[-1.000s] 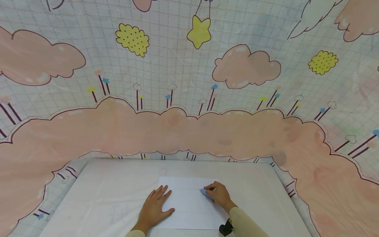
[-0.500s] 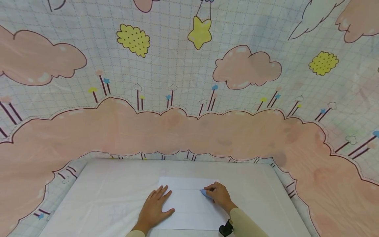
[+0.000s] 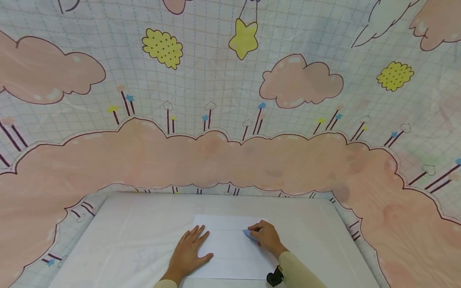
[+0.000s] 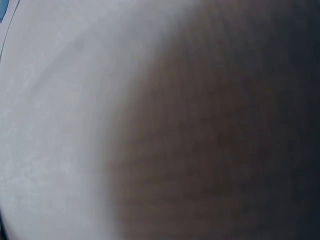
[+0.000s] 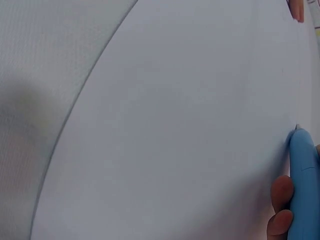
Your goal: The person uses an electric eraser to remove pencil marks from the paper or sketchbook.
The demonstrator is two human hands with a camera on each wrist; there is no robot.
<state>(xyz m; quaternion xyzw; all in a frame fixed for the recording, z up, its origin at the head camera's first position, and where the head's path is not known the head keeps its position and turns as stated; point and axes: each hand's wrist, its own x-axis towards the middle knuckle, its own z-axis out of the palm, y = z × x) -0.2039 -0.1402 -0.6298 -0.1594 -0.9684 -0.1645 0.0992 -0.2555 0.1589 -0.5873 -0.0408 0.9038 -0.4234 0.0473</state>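
Observation:
A white sheet of paper [image 3: 230, 260] lies on the table, with a faint straight line across its upper part. My left hand [image 3: 188, 254] rests on the sheet's left side, fingers spread. My right hand [image 3: 268, 238] grips a blue utility knife [image 3: 248, 233] over the right side of the paper. In the right wrist view, the knife [image 5: 303, 190] has a rounded body and a small pale tip that meets the sheet [image 5: 165, 120] at the end of the line. Fingers [image 5: 282, 191] curl round its body. Blurred skin fills much of the left wrist view.
The white-covered table [image 3: 144, 216] extends around the paper. Behind it hangs a cloth [image 3: 216, 160] printed with clouds and stars. A black heart-shaped piece [image 3: 275, 277] sits at the right wrist. A bit of blue [image 4: 3, 7] shows in the left wrist view's corner.

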